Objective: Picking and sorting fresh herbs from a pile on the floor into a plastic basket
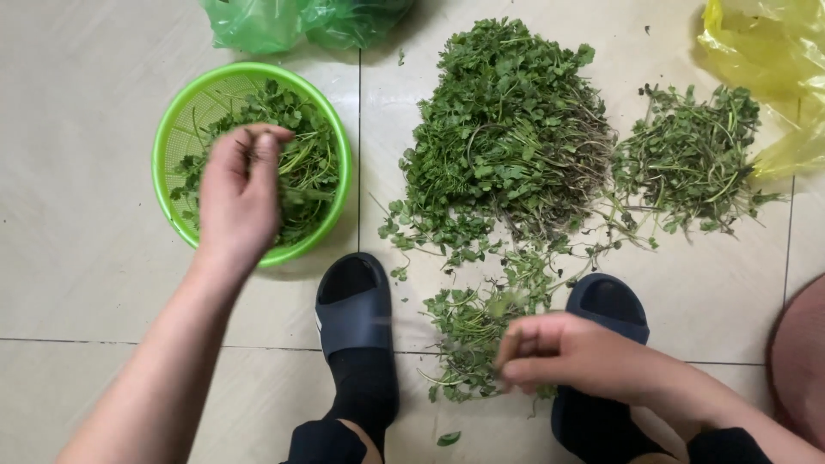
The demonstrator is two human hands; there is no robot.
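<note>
My left hand (241, 193) hovers over a green plastic basket (172, 129) that holds picked leafy greens (305, 163); its fingertips are pinched together with a thin stem between them. My right hand (567, 352) is low between my feet, fingers closed on a small bunch of greens (473, 331) lying on the tiled floor. A large heap of leafy herbs (507, 129) lies ahead on the floor, and a smaller heap of stems and leaves (687, 159) lies to its right.
My two feet in dark slippers (354, 309) (606, 301) rest on the tiles. Green plastic bags (301, 21) lie at the top, a yellow plastic bag (773, 60) at the top right. A reddish round object (803, 361) sits at the right edge.
</note>
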